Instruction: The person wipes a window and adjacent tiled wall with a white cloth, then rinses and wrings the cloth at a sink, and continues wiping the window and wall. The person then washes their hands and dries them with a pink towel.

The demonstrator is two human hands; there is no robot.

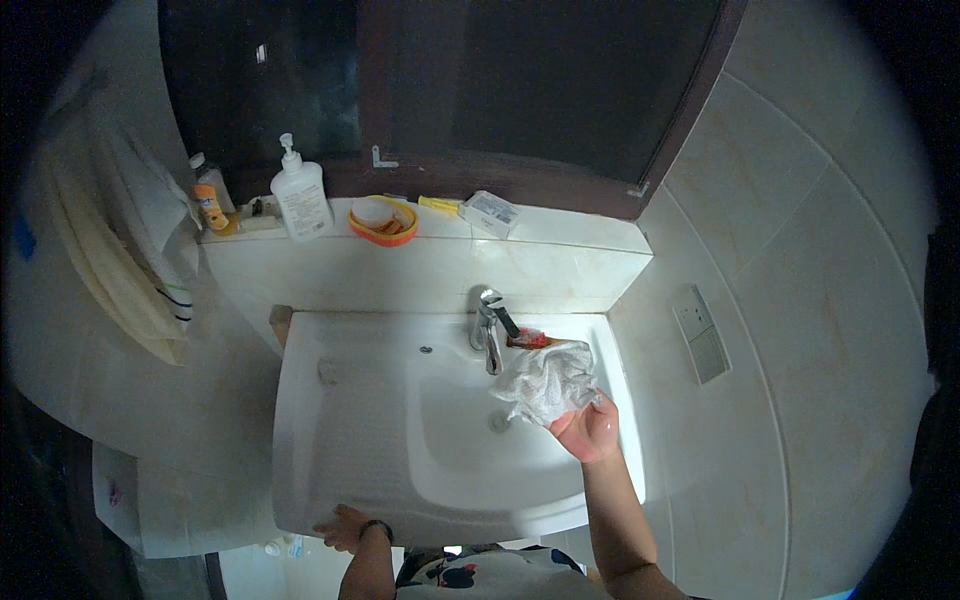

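Note:
A crumpled wet-looking white cloth (551, 379) is in my right hand (589, 431), palm partly turned up. It hangs over the right side of the white washbasin (360, 450), beside the chrome faucet (487, 337). The cloth covers part of a brush or similar item with a red patch (531, 339) on the back ledge; what exactly it is I cannot tell. My left hand (345, 529), with a dark band at the wrist, rests at the basin's front left rim, fingers somewhat apart. Below the cloth's left edge shows the drain (499, 421).
Along the tiled ledge (420, 262) stand a white pump bottle (301, 199), a bottle with an orange label (214, 199), a roll of orange-yellow tape (383, 223) and a small white box (490, 214). Towels (127, 247) hang at left. A wall socket (701, 334) is on the right.

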